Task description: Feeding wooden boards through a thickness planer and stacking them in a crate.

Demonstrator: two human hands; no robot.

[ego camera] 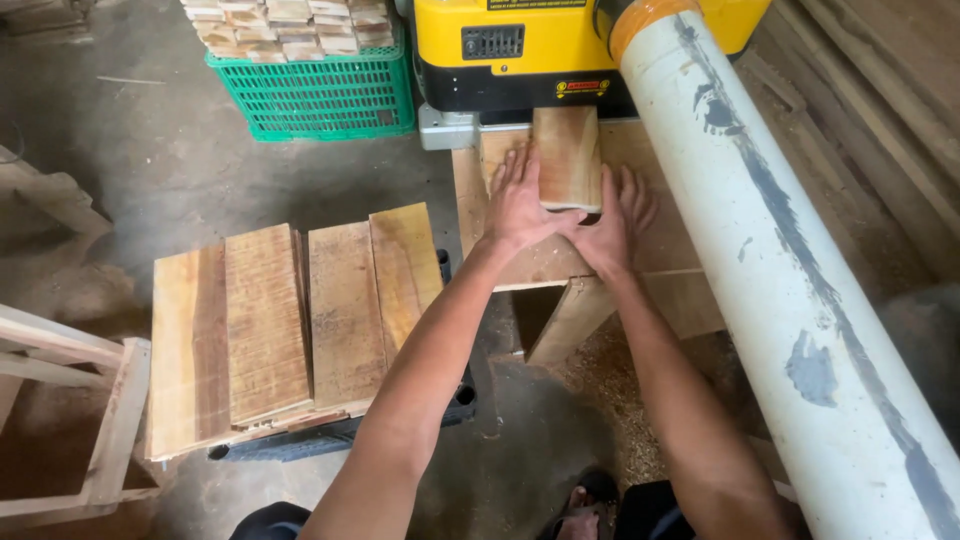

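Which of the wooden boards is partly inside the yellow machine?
The short board under both hands, left hand and right hand; its far end enters the yellow machine. The other boards lie stacked apart.

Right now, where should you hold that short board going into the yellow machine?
Hold the short board at its near end, from the person's side, as the left hand and right hand do. It lies flat, its far end is under the yellow machine, so only the near end is free.

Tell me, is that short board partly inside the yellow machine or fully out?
Partly in: the board has its far end under the yellow machine, the near end showing.
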